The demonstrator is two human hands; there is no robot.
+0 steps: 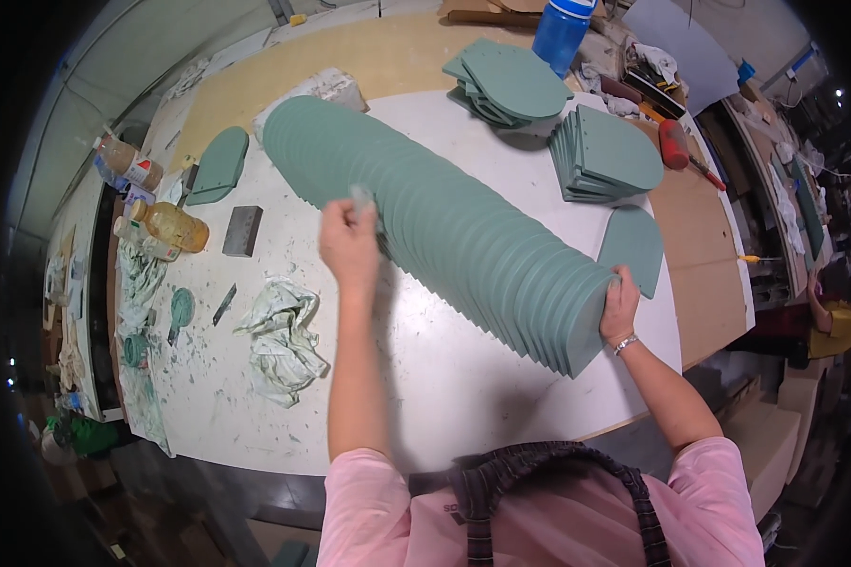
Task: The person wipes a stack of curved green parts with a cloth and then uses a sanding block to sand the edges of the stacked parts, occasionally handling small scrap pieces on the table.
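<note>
A long row of green, round-ended panels (444, 217) leans in overlapping layers diagonally across the white worktable, from the far left to the near right. My left hand (348, 241) is closed in a pinch at the row's left side. Between its fingers shows a small, pale, see-through piece (361, 200), blurred, whose kind I cannot make out. At the near right end, my right hand (619, 307) grips the last panel, thumb over its edge; the other fingers are partly hidden behind it.
Two stacks of green panels (515, 80) (615, 156) stand at the far right, beside a red-headed mallet (673, 144) and a blue bottle (560, 42). Leftward lie a crumpled stained cloth (284, 340), a dark grey block (243, 231) and a bottle of yellow liquid (175, 227).
</note>
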